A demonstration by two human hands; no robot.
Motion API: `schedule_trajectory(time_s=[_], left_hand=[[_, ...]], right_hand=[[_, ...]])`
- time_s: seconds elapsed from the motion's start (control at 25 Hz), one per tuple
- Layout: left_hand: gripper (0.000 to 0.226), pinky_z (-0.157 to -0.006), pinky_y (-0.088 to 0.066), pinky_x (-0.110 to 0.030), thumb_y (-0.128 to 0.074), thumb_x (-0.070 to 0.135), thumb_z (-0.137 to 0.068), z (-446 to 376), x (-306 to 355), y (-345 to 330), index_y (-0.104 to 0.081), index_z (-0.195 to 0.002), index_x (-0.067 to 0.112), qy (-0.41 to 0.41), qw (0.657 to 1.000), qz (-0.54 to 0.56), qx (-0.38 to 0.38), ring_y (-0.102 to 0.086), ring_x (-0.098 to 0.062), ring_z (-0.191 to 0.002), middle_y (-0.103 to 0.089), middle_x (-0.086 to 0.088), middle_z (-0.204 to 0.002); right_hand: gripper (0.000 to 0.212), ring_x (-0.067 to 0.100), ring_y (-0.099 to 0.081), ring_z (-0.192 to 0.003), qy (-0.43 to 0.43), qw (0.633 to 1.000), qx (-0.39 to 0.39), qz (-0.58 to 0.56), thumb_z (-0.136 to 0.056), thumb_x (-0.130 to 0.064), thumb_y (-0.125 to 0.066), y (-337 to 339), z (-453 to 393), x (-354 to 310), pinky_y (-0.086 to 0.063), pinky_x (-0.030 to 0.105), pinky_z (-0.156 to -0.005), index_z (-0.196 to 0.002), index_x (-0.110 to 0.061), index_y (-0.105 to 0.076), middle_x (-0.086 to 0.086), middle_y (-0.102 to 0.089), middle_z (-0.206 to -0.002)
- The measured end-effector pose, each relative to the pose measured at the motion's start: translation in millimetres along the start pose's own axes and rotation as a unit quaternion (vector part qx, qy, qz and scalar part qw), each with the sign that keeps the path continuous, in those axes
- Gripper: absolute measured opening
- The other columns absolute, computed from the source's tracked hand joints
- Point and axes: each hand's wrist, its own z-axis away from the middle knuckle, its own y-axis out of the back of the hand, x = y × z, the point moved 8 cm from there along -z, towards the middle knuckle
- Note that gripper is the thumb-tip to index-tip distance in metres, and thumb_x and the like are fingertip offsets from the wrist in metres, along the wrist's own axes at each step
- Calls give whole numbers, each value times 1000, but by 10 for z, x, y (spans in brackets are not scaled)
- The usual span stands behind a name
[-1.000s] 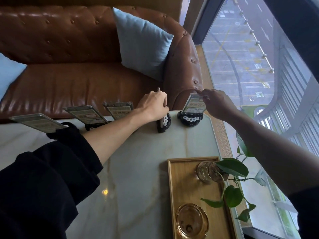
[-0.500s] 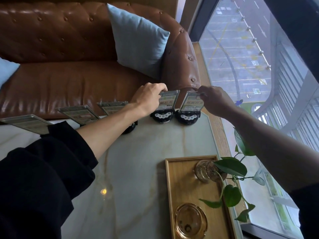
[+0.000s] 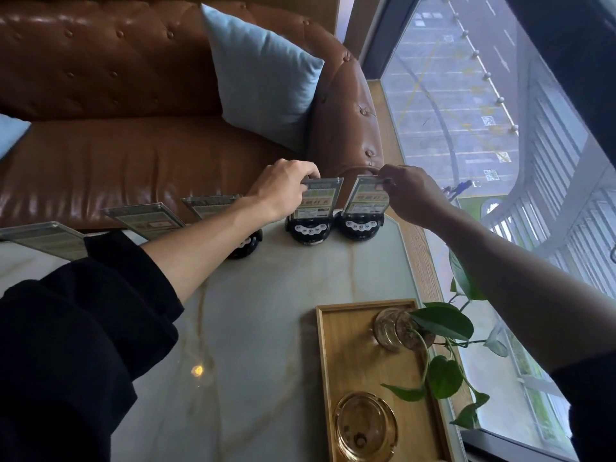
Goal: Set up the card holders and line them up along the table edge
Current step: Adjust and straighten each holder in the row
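Several card holders with round black bases and clear upright card panels stand in a row along the far edge of the marble table (image 3: 266, 328). My left hand (image 3: 283, 191) grips the top of the second holder from the right (image 3: 315, 208), which stands upright. My right hand (image 3: 410, 195) pinches the top corner of the rightmost holder (image 3: 363, 208), also upright. Three more holders sit to the left: one (image 3: 213, 205) partly behind my left forearm, another (image 3: 146, 220), and one (image 3: 43, 238) at the far left.
A wooden tray (image 3: 336, 378) at the near right holds a glass vase with a green plant (image 3: 396, 328) and an amber glass ashtray (image 3: 365, 428). A brown leather sofa (image 3: 133, 155) with a blue cushion (image 3: 263, 78) lies beyond the table. A window runs along the right.
My left hand raised the second holder from lying on its side to upright and set it beside the rightmost one. My right hand stayed on the rightmost holder.
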Motion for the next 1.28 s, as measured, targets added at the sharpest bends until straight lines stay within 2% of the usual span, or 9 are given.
schedule_trajectory(time_s=[0.52, 0.76, 1.04, 1.16, 1.28], left_hand=[[26, -75, -56, -42, -59, 7, -88, 76, -27, -20, -67, -102, 27, 4, 1000, 19, 7, -69, -32, -90, -76, -5, -97], [25, -75, -56, -42, -62, 8, -88, 70, -38, -12, -69, -102, 27, 8, 1000, 23, 19, -70, -32, -89, -77, -5, -95], [28, -76, -56, -42, -60, 8, -87, 10, -70, -37, -70, -102, 29, 8, 999, 26, 17, -69, -30, -88, -76, -3, -95], [31, -82, -56, -43, -60, 7, -87, 18, -83, -46, -70, -107, 28, 3, 999, 45, 10, -69, -29, -94, -76, -4, -102], [48, -98, -52, -42, -67, 11, -85, 89, -122, 60, -61, -131, 23, 5, 998, 52, 23, -65, -28, -115, -69, -7, -126]], right_hand=[[33, 42, -62, -88, 1, 1000, -3, 10, -94, -1, -46, 29, 24, -50, -51, 42, -68, -114, -12, -69, 23, -70, -106], [29, 42, -61, -90, -3, 1000, -6, 14, -93, -1, -49, -14, 13, 0, -44, 39, -67, -112, -11, -69, 23, -70, -106], [30, 41, -62, -92, -2, 1000, -4, 7, -93, -1, -48, -23, 6, 4, -44, 37, -66, -113, -11, -67, 22, -70, -109], [31, 39, -61, -100, -5, 1000, -22, -3, -91, -3, -49, -66, 5, 34, -46, 37, -73, -117, -12, -64, 17, -69, -114], [40, 39, -53, -113, -5, 999, -27, 25, -89, -10, -54, -32, 56, -32, -45, 43, -87, -129, -15, -55, 18, -63, -122]])
